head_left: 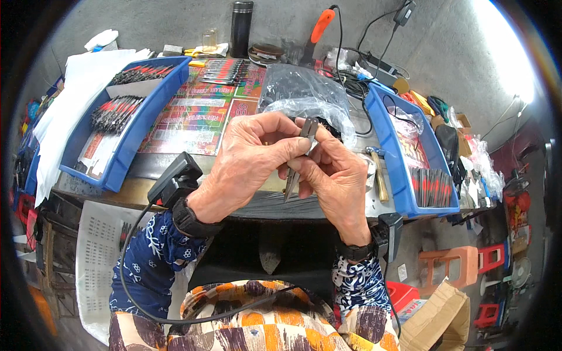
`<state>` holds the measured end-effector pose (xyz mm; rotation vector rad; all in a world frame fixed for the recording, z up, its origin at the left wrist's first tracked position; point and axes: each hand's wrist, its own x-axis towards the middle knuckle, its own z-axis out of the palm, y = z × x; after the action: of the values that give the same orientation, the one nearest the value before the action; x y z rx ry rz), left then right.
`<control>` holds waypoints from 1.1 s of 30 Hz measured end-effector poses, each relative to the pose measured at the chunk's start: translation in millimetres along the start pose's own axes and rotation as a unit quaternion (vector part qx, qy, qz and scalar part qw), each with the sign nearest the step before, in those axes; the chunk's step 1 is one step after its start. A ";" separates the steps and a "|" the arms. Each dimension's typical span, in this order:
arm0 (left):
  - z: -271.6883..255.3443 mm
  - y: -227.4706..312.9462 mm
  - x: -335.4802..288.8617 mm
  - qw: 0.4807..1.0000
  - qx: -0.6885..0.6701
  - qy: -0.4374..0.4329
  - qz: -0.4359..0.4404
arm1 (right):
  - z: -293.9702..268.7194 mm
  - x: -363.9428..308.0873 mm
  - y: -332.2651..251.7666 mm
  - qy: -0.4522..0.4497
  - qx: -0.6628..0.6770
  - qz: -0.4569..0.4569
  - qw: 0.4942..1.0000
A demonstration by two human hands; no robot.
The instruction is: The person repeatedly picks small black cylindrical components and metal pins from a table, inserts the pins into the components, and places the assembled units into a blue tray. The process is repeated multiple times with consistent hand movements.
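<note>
Left tray: a long blue tray (pixel 126 153) lies far left on the bench, holding bundles of red-and-black tools (pixel 116 112) on white card.
Printed cards: colourful printed cards (pixel 196 117) cover the bench between the left tray and the hands.
Left hand: the left hand (pixel 249 161) is closed narrowly, thumb and fingers pinching the upper part of a small metal tool.
Metal tool: the small metal tool (pixel 300 158), grey, with a flat top and a pointed lower end, sits between both hands, in the air above the near edge of the bench.
Right hand: the right hand (pixel 333 178) is closed on the same tool lower down, fingers curled around its shaft.
Plastic bag: a crumpled clear bag (pixel 304 93) lies just beyond the hands.
Hammer: a small hammer (pixel 377 169) lies on the bench right of the right hand.
Right tray: a second blue tray (pixel 410 161) at right holds more red-and-black tools standing in a row.
Risk: I judge the pointed end could prick a finger if the pinch slips, since fingertips sit close to it; a dropped tool would likely fall into the lap or under the bench.
Surface: a worn, cluttered workbench (pixel 140 190) with a dark flask (pixel 240 28) and cables at the far side.
Room: grey concrete wall behind; plastic stools (pixel 462 263) and a cardboard box (pixel 436 319) on the floor at near right.
</note>
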<state>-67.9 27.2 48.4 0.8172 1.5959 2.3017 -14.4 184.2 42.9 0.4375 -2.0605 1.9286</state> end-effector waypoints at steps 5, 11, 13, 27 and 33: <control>1.4 -7.2 -2.5 1.000 -0.003 0.013 -0.008 | 0.4 -4.1 7.8 0.005 0.010 0.010 1.000; -0.3 -8.9 -6.2 0.999 -0.040 -0.018 -0.020 | 1.3 -7.7 11.3 0.008 0.007 0.025 1.000; 0.4 -11.6 -8.9 1.000 -0.001 0.000 -0.017 | 0.7 -11.7 11.2 0.005 0.002 0.031 1.000; -9.0 -33.1 -63.9 0.978 -0.041 -0.102 -0.179 | -24.0 -48.1 16.3 -0.109 0.115 0.109 0.981; 13.2 -48.1 -77.9 0.992 0.121 0.036 -0.026 | -12.7 -52.0 35.9 -0.024 0.092 0.078 0.992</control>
<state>-2.7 18.9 -16.8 0.7389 1.9313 2.1523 18.5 200.4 -10.1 0.3750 -2.0082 2.2315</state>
